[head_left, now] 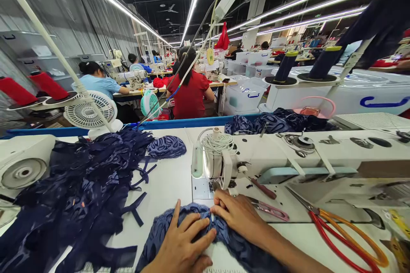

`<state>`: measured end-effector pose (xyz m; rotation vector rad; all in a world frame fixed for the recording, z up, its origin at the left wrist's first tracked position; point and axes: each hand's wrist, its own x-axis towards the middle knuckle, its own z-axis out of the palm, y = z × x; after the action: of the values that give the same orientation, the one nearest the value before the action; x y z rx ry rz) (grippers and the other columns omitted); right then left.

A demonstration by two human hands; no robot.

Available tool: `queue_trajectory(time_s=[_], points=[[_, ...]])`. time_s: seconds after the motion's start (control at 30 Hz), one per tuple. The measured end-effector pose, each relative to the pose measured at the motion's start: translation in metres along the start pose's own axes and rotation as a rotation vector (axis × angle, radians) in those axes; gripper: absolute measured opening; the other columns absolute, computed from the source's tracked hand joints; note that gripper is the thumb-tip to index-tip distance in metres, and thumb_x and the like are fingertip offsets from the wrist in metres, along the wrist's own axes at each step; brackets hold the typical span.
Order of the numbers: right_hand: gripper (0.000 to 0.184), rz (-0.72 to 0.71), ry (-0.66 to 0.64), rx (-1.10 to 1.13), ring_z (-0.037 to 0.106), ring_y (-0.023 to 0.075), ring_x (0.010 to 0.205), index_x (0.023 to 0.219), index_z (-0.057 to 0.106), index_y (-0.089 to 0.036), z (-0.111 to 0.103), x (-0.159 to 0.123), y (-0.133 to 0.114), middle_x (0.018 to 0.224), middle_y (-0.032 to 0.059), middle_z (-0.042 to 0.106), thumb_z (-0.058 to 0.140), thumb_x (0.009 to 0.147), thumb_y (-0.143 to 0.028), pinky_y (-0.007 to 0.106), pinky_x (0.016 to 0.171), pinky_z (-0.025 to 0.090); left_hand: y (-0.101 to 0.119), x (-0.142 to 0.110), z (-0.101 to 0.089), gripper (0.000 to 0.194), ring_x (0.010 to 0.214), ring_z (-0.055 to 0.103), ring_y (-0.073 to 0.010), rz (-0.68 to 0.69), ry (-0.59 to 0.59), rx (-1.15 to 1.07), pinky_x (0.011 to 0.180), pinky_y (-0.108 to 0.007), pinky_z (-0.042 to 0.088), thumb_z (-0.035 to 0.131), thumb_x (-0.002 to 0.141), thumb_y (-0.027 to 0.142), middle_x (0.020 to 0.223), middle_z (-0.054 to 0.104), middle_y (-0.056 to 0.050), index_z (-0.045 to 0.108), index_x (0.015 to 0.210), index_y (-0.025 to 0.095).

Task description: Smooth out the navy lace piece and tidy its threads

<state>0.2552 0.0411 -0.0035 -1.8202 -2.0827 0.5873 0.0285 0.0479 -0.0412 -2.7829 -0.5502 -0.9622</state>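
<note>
A navy lace garment piece [230, 241] lies on the white sewing table [173, 179] just in front of the sewing machine [288, 153]. My left hand [181, 243] rests flat on the lace with fingers spread. My right hand [238, 213] pinches the lace edge close to the machine's needle area, fingers pressed together.
A heap of navy lace pieces [83, 196] covers the table's left. Red-handled scissors [342, 234] and pink snips [269, 209] lie at the right. A small white fan [89, 113] stands at the back left. Other workers sit at machines beyond, one in red [190, 91], one in light blue [99, 83].
</note>
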Motion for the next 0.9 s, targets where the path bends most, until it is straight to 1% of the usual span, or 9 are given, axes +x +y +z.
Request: queue_trajectory(time_s=[0.07,0.13,0.2,0.27,0.37,0.43,0.53,0.7,0.9], points=[[0.014,-0.059,0.046,-0.003,0.062,0.0202,0.085,0.096,0.057,-0.024,0.002,-0.014,-0.001,0.093,0.0023,0.066,0.043,0.098,-0.024,0.032,0.076,0.043,0.005,0.001,-0.003,0.03,0.112,0.06,-0.021,-0.057,-0.019,-0.035,0.121,-0.051,0.024,0.056,0.095,0.038,0.117,0.068,-0.005,0.062,0.12,0.021],[0.024,-0.154,0.152,0.017,0.062,0.0195,0.089,0.102,0.056,-0.023,0.009,-0.029,-0.001,0.1,0.005,0.064,0.032,0.101,-0.019,0.033,0.079,0.046,0.011,0.004,-0.002,0.027,0.11,0.062,-0.0176,-0.18,-0.027,-0.151,0.106,-0.036,0.048,0.047,0.097,0.017,0.115,0.068,-0.009,0.057,0.121,0.018],[0.026,-0.264,0.245,0.032,0.062,0.019,0.096,0.108,0.055,-0.023,0.02,-0.04,0.003,0.105,0.0064,0.064,0.03,0.103,-0.018,0.032,0.084,0.049,0.016,0.005,0.005,0.031,0.104,0.065,-0.0141,-0.293,-0.012,-0.252,0.092,-0.025,0.056,0.039,0.095,0.007,0.11,0.068,-0.01,0.053,0.121,0.015],[0.021,-0.33,0.252,0.001,0.061,0.0212,0.109,0.119,0.054,-0.022,0.03,-0.048,0.012,0.116,0.0081,0.064,0.042,0.102,-0.022,0.035,0.095,0.05,0.017,0.004,0.013,0.03,0.106,0.066,-0.0168,-0.308,-0.001,-0.193,0.09,-0.027,0.058,0.037,0.097,0.009,0.112,0.069,-0.012,0.053,0.122,0.013],[0.04,-0.329,0.147,-0.075,0.053,0.0265,0.127,0.135,0.049,-0.023,0.039,-0.051,0.028,0.136,0.01,0.058,0.056,0.097,-0.036,0.045,0.106,0.046,0.013,-0.003,0.021,0.035,0.118,0.062,-0.0256,-0.228,-0.069,0.069,0.094,-0.04,0.058,0.041,0.099,0.019,0.126,0.066,-0.015,0.051,0.131,0.009],[0.046,-0.292,0.081,-0.089,0.05,0.0281,0.13,0.139,0.048,-0.024,0.037,-0.05,0.035,0.141,0.0101,0.055,0.056,0.097,-0.042,0.048,0.108,0.045,0.008,-0.007,0.023,0.042,0.124,0.059,-0.0272,-0.196,-0.121,0.162,0.095,-0.043,0.058,0.042,0.099,0.022,0.133,0.063,-0.013,0.047,0.138,0.009],[0.047,-0.253,0.038,-0.065,0.049,0.0276,0.132,0.14,0.049,-0.025,0.028,-0.045,0.037,0.142,0.0087,0.054,0.054,0.098,-0.045,0.049,0.11,0.043,0.003,-0.01,0.022,0.049,0.127,0.056,-0.0263,-0.201,-0.168,0.182,0.098,-0.043,0.056,0.044,0.097,0.022,0.137,0.06,-0.013,0.042,0.145,0.01],[0.034,-0.301,0.101,-0.057,0.052,0.0205,0.128,0.135,0.055,-0.027,0.023,-0.04,0.033,0.137,0.0047,0.058,0.042,0.104,-0.033,0.04,0.11,0.044,-0.002,-0.011,0.022,0.06,0.132,0.052,-0.0317,-0.14,-0.212,0.177,0.095,-0.052,0.056,0.046,0.09,0.012,0.144,0.05,-0.016,0.041,0.148,0.027],[0.042,-0.375,0.191,-0.178,0.056,0.0213,0.123,0.142,0.048,-0.03,0.031,-0.039,0.038,0.135,0.0055,0.059,0.048,0.1,-0.027,0.038,0.105,0.048,-0.004,-0.013,0.021,0.061,0.132,0.051,-0.035,-0.114,-0.222,0.176,0.092,-0.055,0.057,0.049,0.089,0.014,0.146,0.047,-0.019,0.042,0.148,0.03]])
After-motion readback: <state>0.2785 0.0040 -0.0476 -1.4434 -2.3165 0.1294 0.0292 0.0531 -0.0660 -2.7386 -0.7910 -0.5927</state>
